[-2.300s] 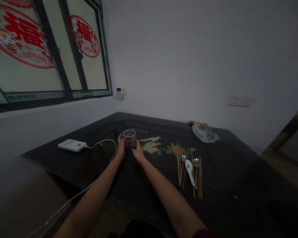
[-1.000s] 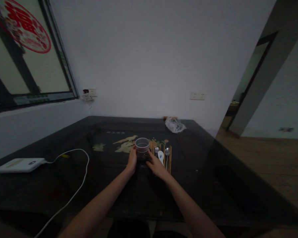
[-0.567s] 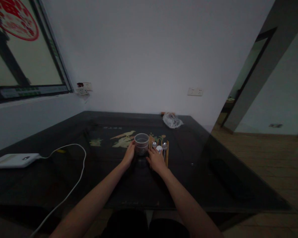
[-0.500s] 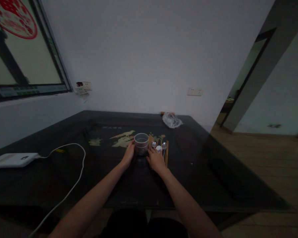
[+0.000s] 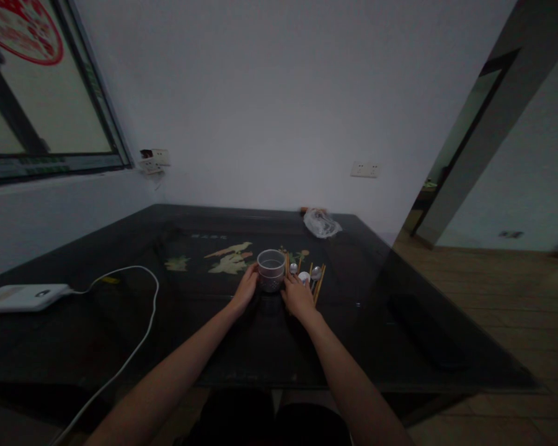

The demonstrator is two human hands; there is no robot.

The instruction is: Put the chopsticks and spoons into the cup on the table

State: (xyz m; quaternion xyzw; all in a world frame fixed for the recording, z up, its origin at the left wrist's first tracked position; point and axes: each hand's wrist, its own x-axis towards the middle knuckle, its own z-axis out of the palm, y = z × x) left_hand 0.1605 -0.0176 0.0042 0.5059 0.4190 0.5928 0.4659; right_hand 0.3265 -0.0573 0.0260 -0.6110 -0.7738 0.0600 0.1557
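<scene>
white box (image 5: 23,297), poss. a charger, laid at table's (image 5: 400,297) left edge w/ cable (image 5: 154,297) looped off it | crumpled plastic bag (image 5: 322,223) seen at far edge | wall socket (image 5: 365,169) mounted above

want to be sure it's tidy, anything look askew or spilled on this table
Only the chopsticks: right of the cup, by the right hand, they fan out at a slant rather than lying parallel. The cup stands upright; nothing looks spilled.
</scene>
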